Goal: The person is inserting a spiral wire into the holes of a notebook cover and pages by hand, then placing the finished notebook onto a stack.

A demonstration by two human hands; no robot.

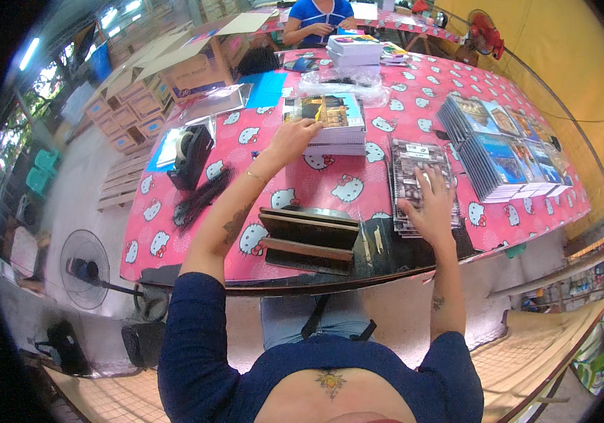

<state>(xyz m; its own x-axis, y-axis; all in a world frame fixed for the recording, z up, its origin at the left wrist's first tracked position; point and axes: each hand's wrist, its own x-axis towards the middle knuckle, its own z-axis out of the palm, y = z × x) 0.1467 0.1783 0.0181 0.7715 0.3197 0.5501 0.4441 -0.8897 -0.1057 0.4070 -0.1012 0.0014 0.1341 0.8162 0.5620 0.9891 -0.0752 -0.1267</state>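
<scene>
Reaching across the pink table, my left hand [296, 137] has its fingers closed at the near left edge of a notebook [337, 109] with a colourful photo cover. That notebook lies on top of a stack of white-paged ones [340, 141] and sticks out to its left; my thumb is hidden. My right hand [430, 201] rests with fingers spread on a pile of spiral notebooks [407, 158] with grey, black-and-white covers. Between my forearms, close to the table's front edge, stands a dark slotted wooden holder [309, 240].
At right are rows of stacked photo-covered notebooks [503, 151]. A black tape dispenser [192, 155] stands at left; clear plastic wrap [344, 86] lies behind the stack. Cardboard boxes [192, 70] fill the far left. Across the table sits a person in blue [319, 14]. A fan [84, 268] stands at lower left.
</scene>
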